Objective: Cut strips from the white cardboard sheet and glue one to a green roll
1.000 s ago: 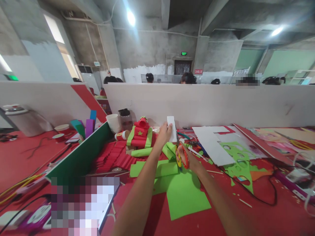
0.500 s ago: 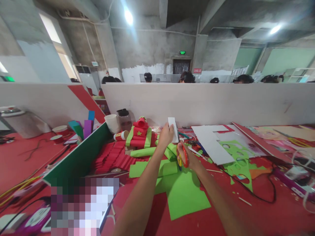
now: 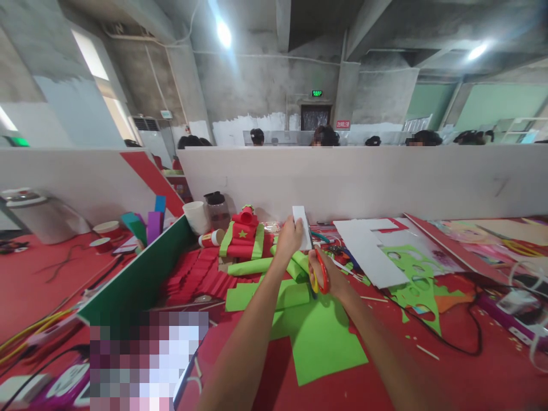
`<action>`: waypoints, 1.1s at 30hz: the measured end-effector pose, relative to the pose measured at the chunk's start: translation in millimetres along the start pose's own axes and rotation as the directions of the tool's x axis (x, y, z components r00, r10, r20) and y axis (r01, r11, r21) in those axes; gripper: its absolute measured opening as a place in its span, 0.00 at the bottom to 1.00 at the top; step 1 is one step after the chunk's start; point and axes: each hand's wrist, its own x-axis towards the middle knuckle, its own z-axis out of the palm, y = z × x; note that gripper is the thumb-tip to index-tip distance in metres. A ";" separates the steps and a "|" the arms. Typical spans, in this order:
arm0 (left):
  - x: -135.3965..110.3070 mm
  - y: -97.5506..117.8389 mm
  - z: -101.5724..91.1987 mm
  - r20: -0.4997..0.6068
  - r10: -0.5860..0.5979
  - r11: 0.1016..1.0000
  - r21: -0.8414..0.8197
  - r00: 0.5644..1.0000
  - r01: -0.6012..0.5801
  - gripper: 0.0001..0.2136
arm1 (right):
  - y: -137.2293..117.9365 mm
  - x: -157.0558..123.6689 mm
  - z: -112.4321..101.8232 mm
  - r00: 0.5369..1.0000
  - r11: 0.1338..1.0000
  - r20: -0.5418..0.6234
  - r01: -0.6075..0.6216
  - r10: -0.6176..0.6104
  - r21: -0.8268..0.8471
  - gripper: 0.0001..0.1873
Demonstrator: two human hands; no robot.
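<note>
Scissors: since the frame a second ago, the red and yellow handles of the scissors (image 3: pixel 324 279) have drawn closer together, and the white strip (image 3: pixel 304 233) has shifted slightly to the right along with the left hand (image 3: pixel 291 235).
White partition: the white partition (image 3: pixel 363 180) stands across the far side of the red tabletop (image 3: pixel 475 382).
Green divider: the green divider (image 3: pixel 141 274) runs along the left of the work area.
Green sheet: the green sheet (image 3: pixel 329 354) lies flat beneath the forearms, nearer the person than the hands.
Red model: the red model (image 3: pixel 242 233), banded in green and bearing a yellow star, stands left of the left hand, with pleated red material (image 3: pixel 199 274) beside it.
Left hand: closed in a narrow pinch on the white strip, thumb on its face.
Right hand: the right hand (image 3: pixel 331 271) is curled around the scissors, its fingers at the handles, which stand close together.
White strip: upright, leaning a little, raised in front of the partition between the two hands; a dark blade shows along its right edge, but whether it bites in cannot be told.
</note>
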 end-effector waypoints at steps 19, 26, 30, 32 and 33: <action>0.1 5.8 -2.4 0.033 0.070 0.993 -0.095 0.997 -0.066 0.10 | -23.2 -11.7 0.9 0.995 0.995 -0.067 0.063 -0.068 -0.081 0.29; -2.1 9.9 -2.8 0.073 0.129 0.987 -0.106 0.989 -0.121 0.10 | -26.6 -13.7 -6.8 0.994 0.991 -0.040 0.093 -0.097 -0.097 0.29; -3.2 11.2 -2.0 0.081 0.132 0.983 -0.136 0.988 -0.120 0.09 | -28.2 -12.8 -6.5 0.995 0.995 -0.048 0.082 -0.085 -0.055 0.30; -3.8 12.4 -1.5 0.074 0.124 0.984 -0.141 0.989 -0.113 0.09 | -29.9 -12.7 -5.8 0.996 0.997 -0.048 0.077 -0.078 -0.029 0.31; -3.9 12.9 -1.0 0.068 0.120 0.984 -0.142 0.990 -0.109 0.09 | -30.6 -12.7 -5.6 0.996 0.997 -0.050 0.075 -0.077 -0.023 0.31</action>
